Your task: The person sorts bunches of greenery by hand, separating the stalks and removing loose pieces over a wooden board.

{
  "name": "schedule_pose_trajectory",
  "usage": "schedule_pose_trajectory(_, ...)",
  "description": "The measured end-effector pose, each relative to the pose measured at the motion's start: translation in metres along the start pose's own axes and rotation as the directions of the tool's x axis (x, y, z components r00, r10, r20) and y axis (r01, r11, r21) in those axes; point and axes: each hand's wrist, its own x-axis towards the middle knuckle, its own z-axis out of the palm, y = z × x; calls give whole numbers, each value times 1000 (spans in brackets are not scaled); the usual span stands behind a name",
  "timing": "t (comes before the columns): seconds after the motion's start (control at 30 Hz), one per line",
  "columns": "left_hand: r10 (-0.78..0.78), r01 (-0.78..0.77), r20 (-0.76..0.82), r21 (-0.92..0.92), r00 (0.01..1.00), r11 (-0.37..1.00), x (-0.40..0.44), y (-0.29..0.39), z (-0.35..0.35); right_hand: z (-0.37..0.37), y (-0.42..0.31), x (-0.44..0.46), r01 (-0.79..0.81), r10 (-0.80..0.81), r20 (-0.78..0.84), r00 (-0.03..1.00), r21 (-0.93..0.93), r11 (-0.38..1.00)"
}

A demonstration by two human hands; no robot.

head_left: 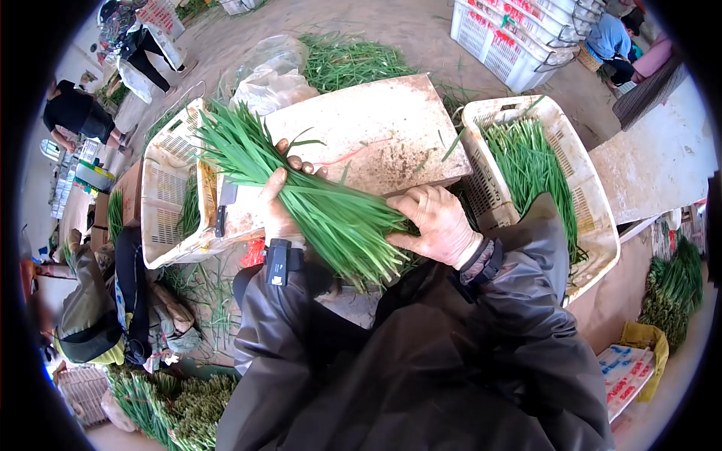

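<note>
Left crate (167,199): some green leaves show inside it; most of its contents are hidden.
Left hand (280,207): closed around the middle of the green bunch (320,207), leafy tips to the upper left, pale stem ends to the lower right.
Bunch: held aslant over the board's near edge, in neither crate; no tie shows on it, so it looks unfinished.
Right hand (436,225): curved against the bunch near the stem ends; how firmly it grips, I cannot tell.
Right crate (594,188): long greens lie lengthwise inside, apparently a portion already dealt with.
Loose greens (353,62): heaped beyond the board, seemingly left to handle.
Board (338,120): pale, soil-specked, with a thin red strand; a knife (220,222) lies at its left edge.
Room, left: two people stand at the upper left; more greens (195,406) lie low down.
Room, middle: crumpled clear plastic (274,83) beside the loose greens.
Room, right: stacked white crates (489,45), a person in blue (611,37), another heap of greens (669,293).
</note>
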Motion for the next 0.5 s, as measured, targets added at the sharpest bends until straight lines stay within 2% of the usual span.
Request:
schedule_pose_trajectory(0.1,-3,3,-4,-2,1000,1000,0,-3,0,8,2,-6,22,-30,119,992,69,997)
schedule_pose_trajectory(0.23,-32,32,8,18,999,999,0,-3,3,15,0,-9,130,-134,119,984,39,991)
schedule_pose_trajectory(0.37,-23,23,-101,-2,995,1000,1,-5,5,14,-2,-9,162,-151,157,976,-57,985)
schedule_pose_trajectory(0.47,-19,26,-141,51,990,998,3,-7,0,14,-8,-7,199,-183,247,952,-43,979)
schedule_pose_trajectory(0.5,-17,28,-147,70,989,997,3,-6,1,14,-7,-7,169,-164,267,950,7,986)
